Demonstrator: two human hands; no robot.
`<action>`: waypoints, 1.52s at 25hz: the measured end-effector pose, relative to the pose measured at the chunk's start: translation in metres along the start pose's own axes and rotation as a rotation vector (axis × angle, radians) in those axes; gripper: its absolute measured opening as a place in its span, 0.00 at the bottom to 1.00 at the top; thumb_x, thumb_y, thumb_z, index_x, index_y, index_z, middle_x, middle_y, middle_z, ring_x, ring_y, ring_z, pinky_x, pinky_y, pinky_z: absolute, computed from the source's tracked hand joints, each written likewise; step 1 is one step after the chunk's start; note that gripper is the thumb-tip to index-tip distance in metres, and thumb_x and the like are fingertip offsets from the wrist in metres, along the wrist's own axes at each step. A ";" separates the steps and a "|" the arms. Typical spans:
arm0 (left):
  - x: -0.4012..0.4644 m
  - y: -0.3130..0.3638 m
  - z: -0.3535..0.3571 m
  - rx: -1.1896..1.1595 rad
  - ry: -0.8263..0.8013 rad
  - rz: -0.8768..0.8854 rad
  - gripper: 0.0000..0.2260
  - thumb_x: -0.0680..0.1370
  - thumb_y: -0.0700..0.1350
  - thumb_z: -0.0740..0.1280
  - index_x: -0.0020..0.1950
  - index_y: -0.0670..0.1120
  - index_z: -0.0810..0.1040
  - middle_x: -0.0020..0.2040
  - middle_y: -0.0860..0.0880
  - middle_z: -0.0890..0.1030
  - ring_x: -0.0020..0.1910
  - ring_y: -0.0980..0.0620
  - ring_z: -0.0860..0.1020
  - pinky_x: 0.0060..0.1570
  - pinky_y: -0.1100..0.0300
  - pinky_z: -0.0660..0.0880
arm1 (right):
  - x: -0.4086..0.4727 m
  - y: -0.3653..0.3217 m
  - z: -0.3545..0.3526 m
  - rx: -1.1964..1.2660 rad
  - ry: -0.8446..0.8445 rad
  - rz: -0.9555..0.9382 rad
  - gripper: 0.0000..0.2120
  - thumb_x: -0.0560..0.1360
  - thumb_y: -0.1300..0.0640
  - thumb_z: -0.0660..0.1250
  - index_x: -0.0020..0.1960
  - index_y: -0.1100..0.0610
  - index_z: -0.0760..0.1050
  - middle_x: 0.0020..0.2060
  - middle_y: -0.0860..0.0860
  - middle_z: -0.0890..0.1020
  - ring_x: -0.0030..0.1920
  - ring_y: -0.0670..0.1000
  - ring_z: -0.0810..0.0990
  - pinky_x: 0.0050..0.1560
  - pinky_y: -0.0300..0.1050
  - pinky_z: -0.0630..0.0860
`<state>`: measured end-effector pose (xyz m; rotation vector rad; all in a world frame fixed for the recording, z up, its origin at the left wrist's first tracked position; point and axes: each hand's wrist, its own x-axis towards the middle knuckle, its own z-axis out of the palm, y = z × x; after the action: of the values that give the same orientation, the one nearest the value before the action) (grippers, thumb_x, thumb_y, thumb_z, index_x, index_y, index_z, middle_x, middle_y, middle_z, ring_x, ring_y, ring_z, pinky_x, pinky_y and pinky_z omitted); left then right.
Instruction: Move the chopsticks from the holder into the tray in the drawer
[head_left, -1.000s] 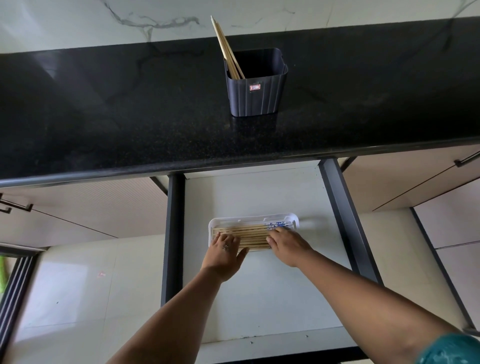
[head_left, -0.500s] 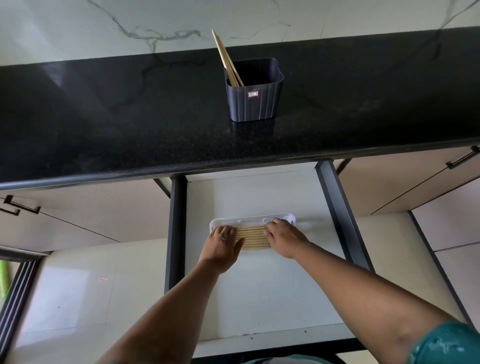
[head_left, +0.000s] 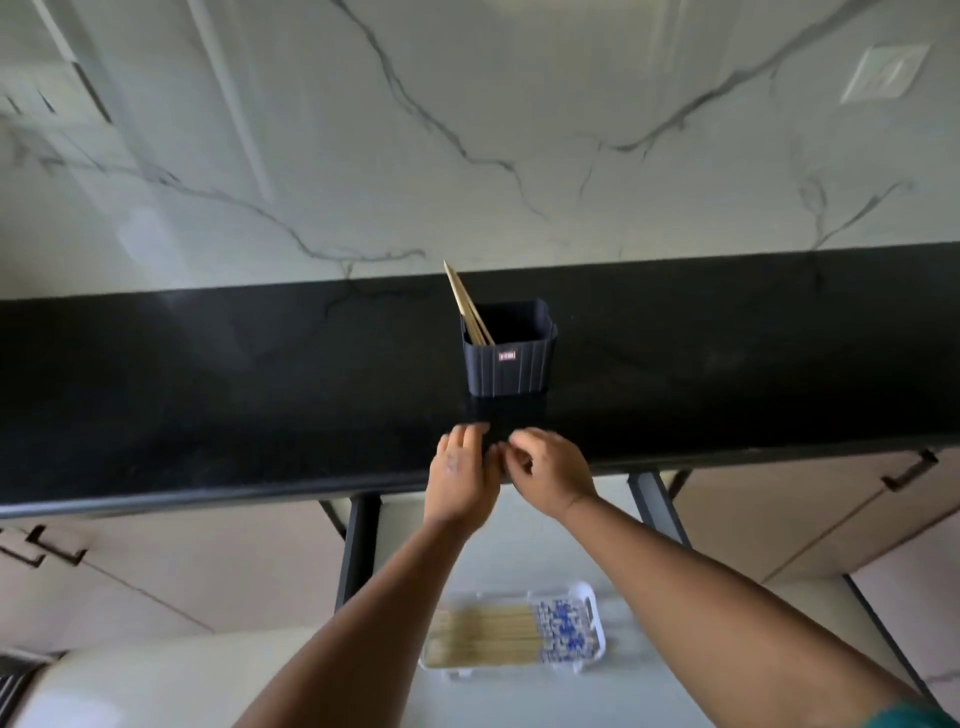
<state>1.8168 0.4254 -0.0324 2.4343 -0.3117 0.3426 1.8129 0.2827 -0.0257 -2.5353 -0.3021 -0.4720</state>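
**Holder, tray and hands: condition at this moment**

Holder: dark, ribbed plastic, squarish with rounded corners, a small red label on the near face. It stands upright on the table, a polished black stone slab that mirrors the holder's base. Behind rises a white wall panel with grey marble veining.

Chopsticks in holder: pale wood, slim and tapered, a few pieces leaning against the holder's left inner corner, tips above the rim.

Tray: white plastic, shallow, oblong with rounded corners. It lies on the pale floor of the open drawer, whose side rails are dark metal.

Chopsticks in tray: laid flat side by side, lengthwise, bare wood to the left, blue-and-white patterned ends to the right. Somewhat blurred.

Left hand: over the table's front edge, below the holder, fingers straight and close together, holding nothing.

Right hand: just beside the left, fingers loosely curled, nothing seen between them. The two hands nearly touch at the thumbs.

Change from half a second ago: both hands then rested on the chopsticks in the tray; they have lifted off and come up to table height. The tray now shows its patterned ends uncovered. The holder's contents are unchanged.
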 end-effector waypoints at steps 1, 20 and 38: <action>0.027 0.009 -0.011 -0.036 0.039 -0.002 0.13 0.79 0.44 0.61 0.61 0.40 0.74 0.57 0.41 0.77 0.56 0.41 0.73 0.56 0.51 0.69 | 0.027 -0.005 -0.012 0.026 0.039 -0.008 0.12 0.76 0.52 0.64 0.36 0.56 0.74 0.33 0.51 0.79 0.35 0.54 0.78 0.32 0.47 0.72; 0.221 -0.017 0.001 -0.352 -0.050 -0.584 0.20 0.80 0.46 0.58 0.71 0.44 0.63 0.68 0.43 0.72 0.64 0.42 0.73 0.62 0.48 0.72 | 0.274 0.019 0.029 -0.189 -0.758 0.458 0.15 0.79 0.46 0.59 0.48 0.58 0.71 0.40 0.56 0.76 0.36 0.55 0.74 0.44 0.48 0.74; 0.035 0.051 -0.018 -1.384 0.368 -0.727 0.05 0.80 0.45 0.63 0.55 0.47 0.76 0.54 0.42 0.84 0.50 0.49 0.83 0.55 0.50 0.79 | 0.014 -0.040 -0.004 -0.306 -0.025 -0.018 0.16 0.70 0.60 0.71 0.58 0.56 0.77 0.43 0.51 0.83 0.40 0.53 0.83 0.37 0.47 0.78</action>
<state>1.8312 0.3933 0.0217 0.9648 0.4038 0.1344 1.8125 0.3150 0.0018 -2.8396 -0.2795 -0.5290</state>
